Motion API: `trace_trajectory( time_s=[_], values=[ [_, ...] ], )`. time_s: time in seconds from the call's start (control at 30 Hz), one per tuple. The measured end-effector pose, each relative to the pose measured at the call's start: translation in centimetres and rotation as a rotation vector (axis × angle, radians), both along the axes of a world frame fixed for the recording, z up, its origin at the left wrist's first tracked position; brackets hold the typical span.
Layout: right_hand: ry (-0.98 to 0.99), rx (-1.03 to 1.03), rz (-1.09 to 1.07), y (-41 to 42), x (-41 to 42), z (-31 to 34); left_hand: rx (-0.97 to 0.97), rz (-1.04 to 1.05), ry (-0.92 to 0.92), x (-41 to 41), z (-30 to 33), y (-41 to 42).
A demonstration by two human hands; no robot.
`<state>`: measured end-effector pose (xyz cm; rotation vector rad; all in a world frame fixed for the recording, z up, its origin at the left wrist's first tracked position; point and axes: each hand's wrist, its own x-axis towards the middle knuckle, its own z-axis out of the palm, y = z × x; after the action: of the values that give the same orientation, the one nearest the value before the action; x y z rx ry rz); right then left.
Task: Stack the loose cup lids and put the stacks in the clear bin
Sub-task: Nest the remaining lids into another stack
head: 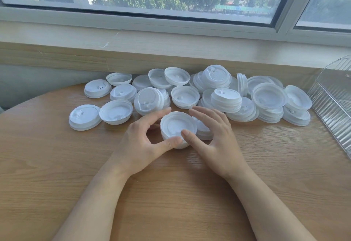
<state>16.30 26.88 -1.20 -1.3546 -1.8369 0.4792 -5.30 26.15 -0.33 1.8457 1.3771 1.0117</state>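
At the centre of the frame both hands grip a short stack of lids (178, 128) standing on the wooden bench (171, 193): the left hand (141, 145) curls round its left side, the right hand (212, 138) round its right. Loose lids (190, 92) lie scattered behind. The clear bin (334, 104) sits at the right edge.

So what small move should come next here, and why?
Probably add another lid: the small stack, cupped by the left hand and right hand, sits low, loose lids crowd behind it, and the clear bin stands far right.
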Motion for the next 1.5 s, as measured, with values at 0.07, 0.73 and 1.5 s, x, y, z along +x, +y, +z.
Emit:
trace_trajectory(
  time_s=[0.07,0.73,1.5],
  values=[
    [-0.029,-0.003,-0.010,0.1,0.0,-0.1,-0.001,0.002,0.024,0.1,0.0,0.0],
    [-0.078,-0.072,-0.195,0.5,0.8,-0.5,0.036,0.071,0.048,0.4,-0.6,0.2],
    [0.305,-0.049,-0.183,0.2,0.5,0.3,0.032,0.038,0.062,0.3,-0.5,0.2]
  ],
)
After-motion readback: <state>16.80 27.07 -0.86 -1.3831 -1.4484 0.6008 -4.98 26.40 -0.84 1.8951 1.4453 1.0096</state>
